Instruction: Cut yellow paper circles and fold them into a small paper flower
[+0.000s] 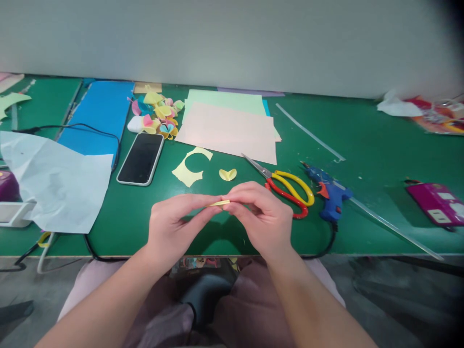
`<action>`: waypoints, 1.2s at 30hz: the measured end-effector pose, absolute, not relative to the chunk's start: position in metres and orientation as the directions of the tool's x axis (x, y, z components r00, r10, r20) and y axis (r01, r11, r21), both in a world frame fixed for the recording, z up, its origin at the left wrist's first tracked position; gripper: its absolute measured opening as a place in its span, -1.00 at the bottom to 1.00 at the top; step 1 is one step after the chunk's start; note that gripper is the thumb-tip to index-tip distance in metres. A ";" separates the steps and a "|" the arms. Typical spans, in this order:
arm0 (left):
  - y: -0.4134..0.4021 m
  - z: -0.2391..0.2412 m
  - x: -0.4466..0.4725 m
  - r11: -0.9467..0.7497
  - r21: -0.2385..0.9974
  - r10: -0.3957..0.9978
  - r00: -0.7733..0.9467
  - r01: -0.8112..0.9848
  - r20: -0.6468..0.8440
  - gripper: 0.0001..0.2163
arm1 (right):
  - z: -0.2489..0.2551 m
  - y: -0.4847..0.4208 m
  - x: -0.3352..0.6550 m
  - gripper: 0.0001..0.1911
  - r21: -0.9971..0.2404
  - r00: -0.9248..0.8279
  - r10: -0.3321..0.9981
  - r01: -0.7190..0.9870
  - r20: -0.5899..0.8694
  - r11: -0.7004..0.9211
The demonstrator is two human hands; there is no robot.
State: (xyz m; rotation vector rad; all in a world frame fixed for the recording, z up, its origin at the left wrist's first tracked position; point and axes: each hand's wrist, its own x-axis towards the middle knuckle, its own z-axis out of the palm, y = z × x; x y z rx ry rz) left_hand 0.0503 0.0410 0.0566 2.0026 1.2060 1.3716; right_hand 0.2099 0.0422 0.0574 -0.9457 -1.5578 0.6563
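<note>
Between the fingertips of both hands is a small folded piece of yellow paper (219, 203), seen nearly edge-on. My left hand (177, 217) pinches its left end, and my right hand (261, 212) pinches the right end; both are closed on it. Just beyond the fingers lies a folded yellow paper petal (227, 175) on the green table. Left of that is a yellow paper scrap (189, 170) with a round hole cut in it. Scissors (286, 186) with red and yellow handles lie beside my right hand.
A blue glue gun (329, 193) with a clear glue stick lies to the right. A phone (141, 158), paper flowers (159, 113) and pink paper sheets (232, 130) sit farther back. White paper (68, 183) and a black cable (87, 126) occupy the left. A purple pouch (437, 203) is far right.
</note>
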 end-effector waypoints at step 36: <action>0.041 0.055 0.055 -0.411 0.853 0.903 0.020 0.322 0.428 -0.88 | 0.052 0.043 0.208 -0.89 -0.892 0.071 0.894 0.140 0.443 0.431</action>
